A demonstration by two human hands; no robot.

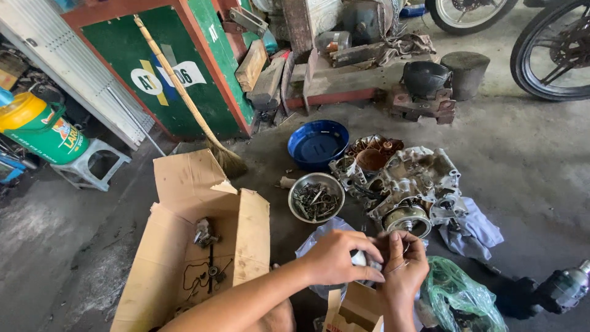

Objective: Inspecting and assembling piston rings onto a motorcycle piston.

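Both hands, the left hand point(337, 257) and right hand point(404, 265), were pinched shut on a small white part point(359, 259) that looked light, hard and easy to drop.

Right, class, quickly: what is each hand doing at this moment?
Left hand: closed around a small white rounded part.
Right hand: fingers curled, pinching a thin metal ring.

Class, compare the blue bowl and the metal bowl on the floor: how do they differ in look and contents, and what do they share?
The blue bowl is dark blue and looks empty; the metal bowl is bare silver and holds a heap of small metal parts. The blue bowl looks a little wider and lies farther from the hands than the metal bowl. Both are round, stand upright on the concrete floor, beside the engine block.
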